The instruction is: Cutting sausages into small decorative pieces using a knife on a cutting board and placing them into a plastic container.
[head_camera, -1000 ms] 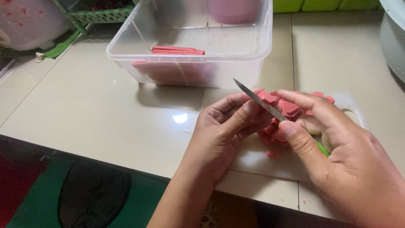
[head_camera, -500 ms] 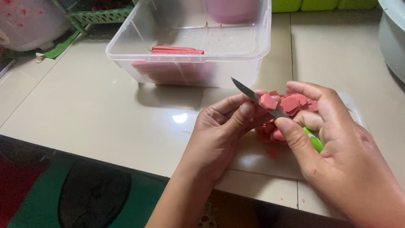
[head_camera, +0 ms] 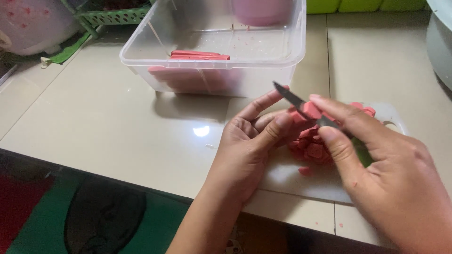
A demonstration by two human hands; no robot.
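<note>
Knife [head_camera: 301, 104] is clamped in the right hand [head_camera: 381, 164], blade angled far-left. A pink piece [head_camera: 297, 117] is pinched by the left hand [head_camera: 249, 141] against the edge, above the pink pile [head_camera: 313, 148] on the white board [head_camera: 301, 176].

Beige tiled counter [head_camera: 94, 122], glossy, a light glare at centre frame; its front edge runs across the lower left. Directly on it: clear plastic tub [head_camera: 141, 61] at upper centre, white cutting board [head_camera: 301, 181] at right of centre, green basket [head_camera: 110, 16] at upper left, and a pale rounded vessel [head_camera: 442, 42] at the right edge.
</note>
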